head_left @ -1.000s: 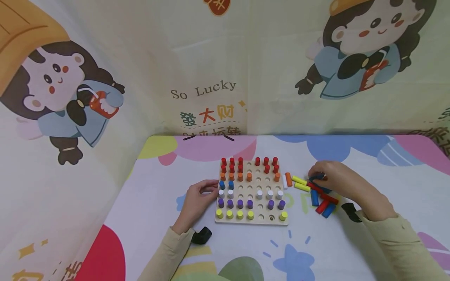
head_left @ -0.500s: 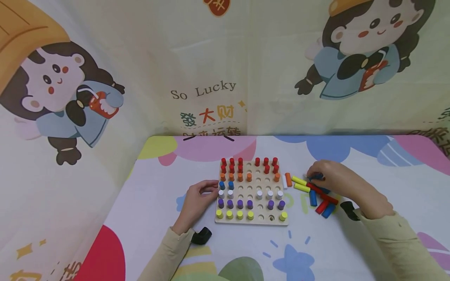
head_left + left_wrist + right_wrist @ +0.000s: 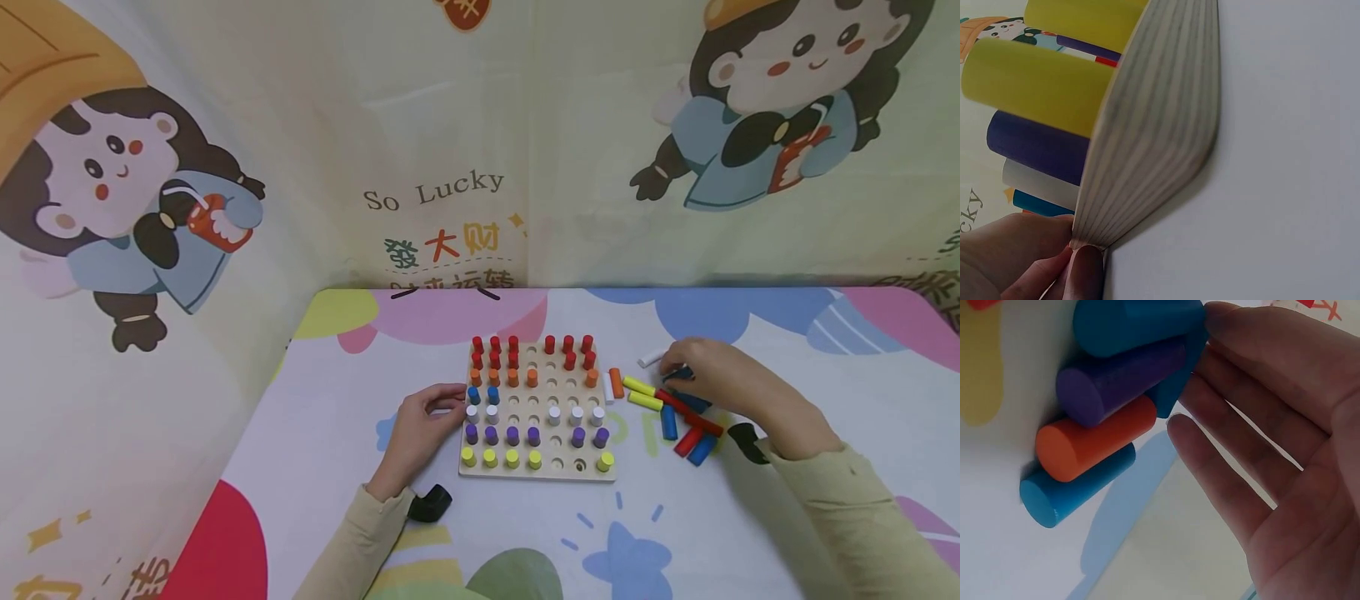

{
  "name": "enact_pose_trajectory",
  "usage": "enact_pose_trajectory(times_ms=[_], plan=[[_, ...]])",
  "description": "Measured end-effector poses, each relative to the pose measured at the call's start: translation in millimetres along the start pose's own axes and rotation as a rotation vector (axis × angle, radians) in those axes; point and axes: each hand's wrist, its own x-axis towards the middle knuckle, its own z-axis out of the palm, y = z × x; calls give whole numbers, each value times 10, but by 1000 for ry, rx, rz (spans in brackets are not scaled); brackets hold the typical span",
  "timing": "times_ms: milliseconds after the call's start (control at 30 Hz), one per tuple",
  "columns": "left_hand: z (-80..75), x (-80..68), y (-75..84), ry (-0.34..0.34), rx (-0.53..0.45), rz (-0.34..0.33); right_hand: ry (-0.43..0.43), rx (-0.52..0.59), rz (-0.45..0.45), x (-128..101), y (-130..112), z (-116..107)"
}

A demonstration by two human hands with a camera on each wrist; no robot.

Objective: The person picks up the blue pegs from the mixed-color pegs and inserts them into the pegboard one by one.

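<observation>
I see right hand (image 3: pixel 705 379) mid-right of head view, fingers loose, straight, touching loose pegs (image 3: pixel 1107 387). They're prob. light, hard wood, smooth, will roll; pinch mid-barrel. Left hand (image 3: pixel 423 425) pinches pegboard (image 3: pixel 536 471) edge, center frame.

Pegboard (image 3: pixel 1154 125): in the left wrist view only one wooden edge shows; its top face is out of sight, its pegs cut by the frame's left edge.
Loose pegs (image 3: pixel 693 404): partly covered by the right hand (image 3: pixel 712 379) in the head view.
Blue peg (image 3: pixel 1135 322): top cut off in the right wrist view.
Both sleeves: cut by the head view's lower edge.
</observation>
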Motion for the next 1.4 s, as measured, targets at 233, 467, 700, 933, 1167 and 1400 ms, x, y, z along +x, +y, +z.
enact_pose_trajectory(times_ms=[233,467,700,933,1167,1400], plan=[[-4,-3,-1,1,-5,-1,-3,-14,-2,20,13,9],[-1,0,1,1,-2,8,-10,-3,-16,42,19,-9],[9,7,16,6,13,6,-6,-24,-40,42,26,-17],[9,12,13,3,12,-3,-8,-33,-56,43,40,-14],[7,11,5,3,11,-9,5,-24,-73,27,43,-11],[10,1,-3,4,13,-3,24,51,-64,-14,9,-45]])
